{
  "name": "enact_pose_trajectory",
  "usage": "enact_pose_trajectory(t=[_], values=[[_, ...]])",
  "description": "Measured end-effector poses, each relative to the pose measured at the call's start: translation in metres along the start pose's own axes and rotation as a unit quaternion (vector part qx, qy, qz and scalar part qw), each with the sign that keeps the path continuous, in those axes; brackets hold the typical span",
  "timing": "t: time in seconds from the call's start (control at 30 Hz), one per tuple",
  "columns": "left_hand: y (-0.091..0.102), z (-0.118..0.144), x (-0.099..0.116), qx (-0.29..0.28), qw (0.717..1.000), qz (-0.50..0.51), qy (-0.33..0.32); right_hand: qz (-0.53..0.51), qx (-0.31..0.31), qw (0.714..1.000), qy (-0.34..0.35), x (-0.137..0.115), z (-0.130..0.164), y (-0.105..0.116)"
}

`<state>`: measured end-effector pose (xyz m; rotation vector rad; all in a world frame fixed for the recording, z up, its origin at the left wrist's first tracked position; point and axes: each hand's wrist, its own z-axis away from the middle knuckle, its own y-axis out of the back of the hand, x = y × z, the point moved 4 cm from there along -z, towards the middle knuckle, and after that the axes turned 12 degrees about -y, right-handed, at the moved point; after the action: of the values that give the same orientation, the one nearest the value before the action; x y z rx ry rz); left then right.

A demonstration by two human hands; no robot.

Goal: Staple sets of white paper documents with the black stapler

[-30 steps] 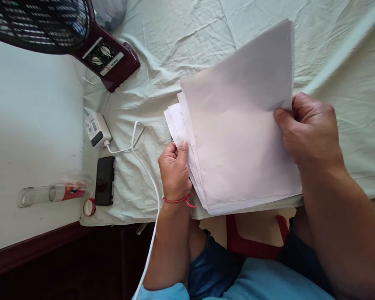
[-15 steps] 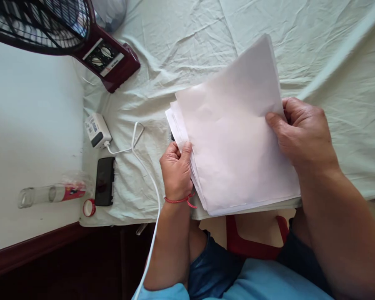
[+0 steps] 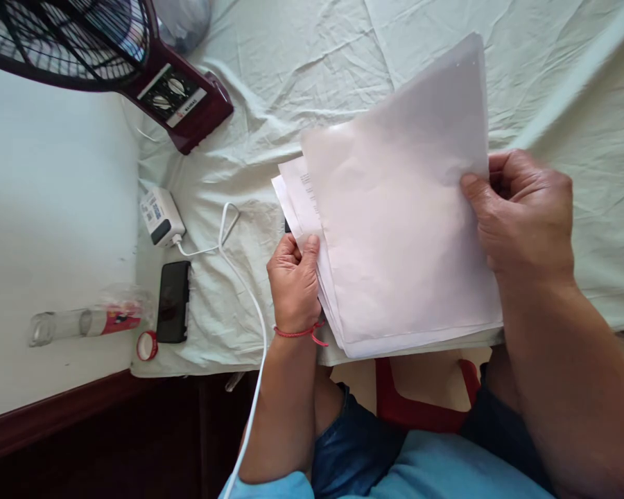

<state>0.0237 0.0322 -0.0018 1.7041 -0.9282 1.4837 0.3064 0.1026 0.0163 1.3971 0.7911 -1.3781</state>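
Far left a fan (image 3: 83, 48); near it a bottle (image 3: 83, 322), phone (image 3: 173, 310), charger (image 3: 161, 216). Left hand (image 3: 294, 284) pinches the papers (image 3: 400, 229) at their left edge; right hand (image 3: 525, 215) grips the right edge, top sheet lifted. Stack rests at sheet's (image 3: 291, 69) near edge, not yet squared.

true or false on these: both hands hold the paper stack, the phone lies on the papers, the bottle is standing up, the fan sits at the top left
Both hands hold the paper stack: true, left hand at its left edge, right hand at its right edge.
The phone lies on the papers: false, it lies on the sheet, apart from them.
The bottle is standing up: false, it lies on its side.
The fan sits at the top left: true.
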Motion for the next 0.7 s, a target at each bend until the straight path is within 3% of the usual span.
enact_pose_trajectory(t=[0.23, 0.43, 0.7], values=[[-0.0006, 0.0002, 0.0001, -0.006, 1.000, 0.001, 0.002, 0.044, -0.023, 0.999, 0.016, -0.0024, 0.0025, -0.0038], [-0.0013, 0.0002, 0.0019, -0.009, 1.000, -0.009, -0.001, 0.016, -0.057, 0.998, -0.018, -0.0012, 0.0043, -0.0060], [-0.0022, 0.0012, 0.0027, -0.023, 1.000, -0.008, -0.001, -0.010, -0.070, 0.998, -0.002, 0.0018, 0.0029, -0.0086]])
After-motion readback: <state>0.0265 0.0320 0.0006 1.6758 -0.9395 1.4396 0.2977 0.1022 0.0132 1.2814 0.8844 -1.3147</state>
